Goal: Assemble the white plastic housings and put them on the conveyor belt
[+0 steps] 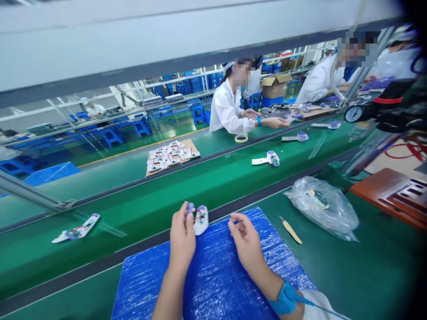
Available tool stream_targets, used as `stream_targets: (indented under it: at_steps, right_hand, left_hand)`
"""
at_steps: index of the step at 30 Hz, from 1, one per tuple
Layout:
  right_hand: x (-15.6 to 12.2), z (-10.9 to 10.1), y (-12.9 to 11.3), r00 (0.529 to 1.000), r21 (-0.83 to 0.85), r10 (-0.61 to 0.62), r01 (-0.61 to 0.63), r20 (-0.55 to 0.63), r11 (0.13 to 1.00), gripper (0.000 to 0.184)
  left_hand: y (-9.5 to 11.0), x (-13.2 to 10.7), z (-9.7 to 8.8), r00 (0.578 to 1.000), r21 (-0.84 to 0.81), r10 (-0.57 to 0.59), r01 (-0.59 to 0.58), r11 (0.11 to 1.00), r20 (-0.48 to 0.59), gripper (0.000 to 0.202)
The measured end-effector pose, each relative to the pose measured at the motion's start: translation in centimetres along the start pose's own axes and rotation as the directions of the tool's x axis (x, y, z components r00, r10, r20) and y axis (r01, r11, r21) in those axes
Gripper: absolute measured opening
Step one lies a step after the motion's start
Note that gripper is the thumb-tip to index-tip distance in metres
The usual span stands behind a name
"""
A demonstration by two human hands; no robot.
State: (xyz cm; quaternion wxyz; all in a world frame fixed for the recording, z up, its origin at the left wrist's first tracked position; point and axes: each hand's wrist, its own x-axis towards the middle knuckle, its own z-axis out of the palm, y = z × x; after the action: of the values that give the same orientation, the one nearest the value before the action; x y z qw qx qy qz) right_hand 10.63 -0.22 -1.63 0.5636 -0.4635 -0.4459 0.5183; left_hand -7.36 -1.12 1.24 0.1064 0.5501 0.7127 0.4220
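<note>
My left hand (183,235) is closed on a white plastic housing (201,221) with red wires, a small green circuit board and a purple part. The fingers cover one side of the housing. It is held above the far edge of a blue plastic-wrapped pad (213,275). To the right, my right hand (246,242) hovers over the pad with loosely curled fingers, thumb and fingers a little apart. Nothing shows in it. A blue wrist strap (286,298) with a cord is around my right wrist.
Beyond the pad runs a green conveyor belt (143,209) carrying similar housings (80,229). Cardboard with several white parts (171,155) lies behind it. To my right are a tan-handled pointed tool (291,230), a clear plastic bag (322,206) and an orange-brown fixture (393,193). Co-workers (230,106) sit across.
</note>
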Motion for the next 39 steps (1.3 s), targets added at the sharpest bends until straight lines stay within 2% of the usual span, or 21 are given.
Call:
stream_targets:
  at_steps: [2,3,6,9,11,13,14,16,17,19,21,23,25,27,29,31,33,35,37,38,39]
  right_hand:
    - [0.3,-0.1,0.2,0.999,0.038,0.044,-0.043,-0.02,0.998,0.038]
    - [0.5,-0.1,0.3,0.998,0.063,0.067,-0.065,-0.02,0.996,0.039]
    - [0.9,-0.2,0.4,0.994,0.144,0.104,-0.1,-0.02,0.985,0.042]
    - [1.2,-0.3,0.4,0.989,0.242,0.14,-0.126,-0.042,0.962,0.043]
    - [1.4,-0.3,0.3,0.983,0.303,0.172,-0.144,-0.069,0.942,0.043]
    - [1.7,-0.3,0.3,0.974,0.351,0.203,-0.157,-0.098,0.923,0.043]
    - [1.8,-0.4,0.4,0.971,0.372,0.214,-0.16,-0.108,0.914,0.044]
    - [2.1,-0.5,0.8,0.965,0.407,0.23,-0.162,-0.125,0.899,0.046]
    - [2.3,-0.6,1.2,0.963,0.422,0.236,-0.163,-0.128,0.892,0.047]
    - [2.6,-1.0,2.2,0.962,0.443,0.246,-0.17,-0.12,0.88,0.049]
    - [2.9,-1.4,3.2,0.963,0.445,0.253,-0.188,-0.09,0.876,0.051]
    - [3.1,-1.8,4.0,0.968,0.42,0.246,-0.207,-0.041,0.884,0.051]
    - [3.1,-2.0,4.2,0.974,0.383,0.229,-0.21,-0.004,0.9,0.05]
    - [2.9,-1.9,3.7,0.975,0.378,0.224,-0.204,-0.01,0.903,0.047]
    - [2.7,-1.8,2.5,0.968,0.4,0.24,-0.191,-0.075,0.896,0.044]
    - [2.5,-1.9,0.9,0.954,0.402,0.241,-0.154,-0.177,0.903,0.044]
    - [2.5,-2.2,-0.7,0.934,0.367,0.208,-0.093,-0.289,0.925,0.045]
    - [2.6,-2.5,-1.7,0.918,0.327,0.181,-0.06,-0.353,0.943,0.046]
    - [2.7,-2.7,-1.8,0.941,0.275,0.18,-0.099,-0.287,0.956,0.047]
    - [2.7,-2.7,-1.6,0.962,0.234,0.182,-0.132,-0.203,0.963,0.046]
    - [2.7,-2.7,-1.2,0.978,0.183,0.182,-0.161,-0.106,0.97,0.045]
  left_hand:
    - [-1.3,3.7,-1.3,0.984,0.125,-0.089,0.108,0.986,-0.152,0.046]
    - [-2.0,5.6,-1.9,0.976,0.162,-0.115,0.146,0.976,-0.188,0.045]
    - [-3.3,10.2,-3.1,0.963,0.22,-0.16,0.208,0.953,-0.218,0.041]
    - [-2.8,11.9,-2.3,0.955,0.28,-0.169,0.237,0.93,-0.245,0.042]
    - [-1.2,11.9,-0.1,0.978,0.326,-0.092,0.15,0.933,-0.185,0.042]
    - [1.1,11.7,3.4,0.999,0.342,0.051,-0.052,0.938,0.014,0.038]
    - [2.5,11.7,5.6,0.981,0.324,0.128,-0.169,0.931,0.144,0.036]
    - [5.4,12.1,10.2,0.9,0.259,0.24,-0.346,0.902,0.365,0.039]
    - [6.8,12.5,12.6,0.859,0.233,0.269,-0.396,0.888,0.435,0.044]
    - [9.4,13.5,16.7,0.807,0.213,0.289,-0.447,0.869,0.515,0.049]
    - [11.2,14.6,19.9,0.782,0.226,0.275,-0.463,0.857,0.559,0.053]
    - [12.4,15.4,21.9,0.774,0.26,0.241,-0.461,0.848,0.586,0.051]
    - [13.0,15.8,22.6,0.779,0.307,0.197,-0.447,0.84,0.596,0.044]
    - [13.2,15.5,21.9,0.788,0.356,0.148,-0.426,0.832,0.597,0.036]
    - [12.7,14.3,19.6,0.792,0.386,0.114,-0.411,0.826,0.6,0.032]
    - [11.7,12.2,15.7,0.789,0.385,0.108,-0.408,0.828,0.604,0.029]
    - [9.9,9.3,10.6,0.779,0.358,0.126,-0.417,0.835,0.614,0.029]
    - [7.5,6.0,5.4,0.757,0.319,0.143,-0.428,0.846,0.638,0.033]
    - [5.2,3.0,1.3,0.736,0.291,0.135,-0.421,0.859,0.663,0.035]
    - [4.2,1.7,-0.2,0.742,0.285,0.13,-0.406,0.868,0.658,0.038]
    - [3.5,0.5,-1.2,0.767,0.291,0.127,-0.384,0.876,0.629,0.04]
